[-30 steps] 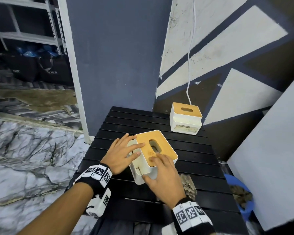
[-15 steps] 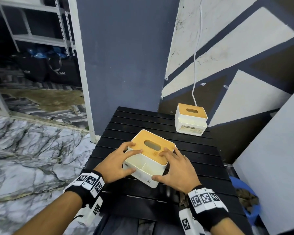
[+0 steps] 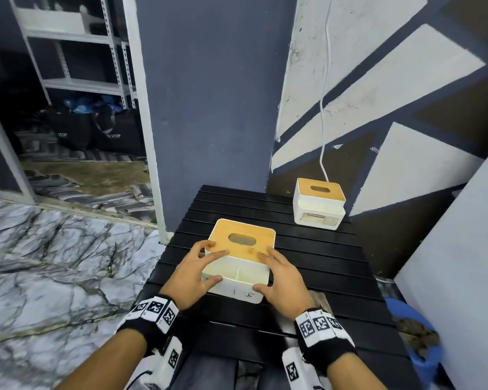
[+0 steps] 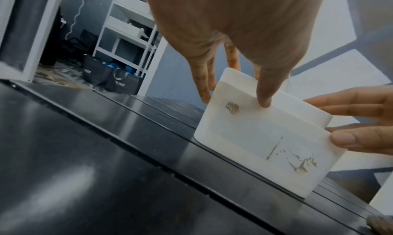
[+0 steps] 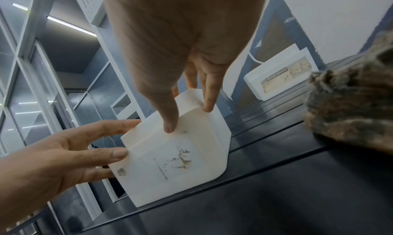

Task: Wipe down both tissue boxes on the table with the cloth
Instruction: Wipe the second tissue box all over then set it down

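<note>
On the black slatted table [image 3: 316,249], both hands are gripping the near tissue box [image 3: 241,256]: left hand [image 3: 193,273] at 9 o'clock, right hand [image 3: 283,280] at 3 o'clock, fingers curled around its sides.

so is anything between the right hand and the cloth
Nothing visible. The cloth lies on the table just beside the right hand, which now holds the near box along with the left hand.

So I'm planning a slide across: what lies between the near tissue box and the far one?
Only bare black table slats lie between the near box and the far box; the head view shows it.
</note>
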The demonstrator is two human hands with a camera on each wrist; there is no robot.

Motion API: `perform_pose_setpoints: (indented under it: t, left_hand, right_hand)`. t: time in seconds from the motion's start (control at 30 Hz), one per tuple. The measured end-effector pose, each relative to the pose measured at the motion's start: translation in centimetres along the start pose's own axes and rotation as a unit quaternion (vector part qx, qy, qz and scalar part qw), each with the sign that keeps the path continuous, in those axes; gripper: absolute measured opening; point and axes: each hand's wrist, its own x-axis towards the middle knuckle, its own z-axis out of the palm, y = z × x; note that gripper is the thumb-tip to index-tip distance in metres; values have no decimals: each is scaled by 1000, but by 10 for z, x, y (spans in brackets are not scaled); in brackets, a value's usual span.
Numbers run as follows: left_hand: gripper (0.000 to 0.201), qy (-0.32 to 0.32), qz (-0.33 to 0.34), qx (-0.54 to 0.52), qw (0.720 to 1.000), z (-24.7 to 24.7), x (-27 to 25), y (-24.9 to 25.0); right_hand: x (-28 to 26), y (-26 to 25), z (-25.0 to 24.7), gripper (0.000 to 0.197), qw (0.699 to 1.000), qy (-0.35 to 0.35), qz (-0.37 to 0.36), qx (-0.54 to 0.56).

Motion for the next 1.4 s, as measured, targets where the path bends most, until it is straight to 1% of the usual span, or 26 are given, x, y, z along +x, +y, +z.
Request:
perform_pose_setpoints:
  t: [0.1,0.3,0.6,0.8,0.93,1.07,1.23,1.4]
  left_hand:
    - [57,30,-20,-1,999,2,1,-1]
    - [57,75,-34,-28,996,3,12,-12]
    - [56,126,-40,-82,988,2,56,-49]
    - [58,128,-47,-97,986,-2,96,-77]
    - [57,121,-47,-93,987,-6,124,-86]
    - [57,113,-44,-84,989,-8,155,-105]
    - [58,111,-31,-101,988,-9,190,-119]
    - [56,119,-18,-86,989,-11,210,-129]
  right_hand:
    - [10,0,3,72,999,5,-5,38]
    - [39,9,14,71,993,13,-4,119]
    - [91,19,33,65,984,67,-2,166]
    - [131,22,43,62,981,94,-10,169]
    - [159,24,44,64,981,98,3,167]
    - [186,26,39,63,981,105,13,162]
    - [212,28,37,61,981,124,18,149]
    - [235,33,37,61,980,131,12,150]
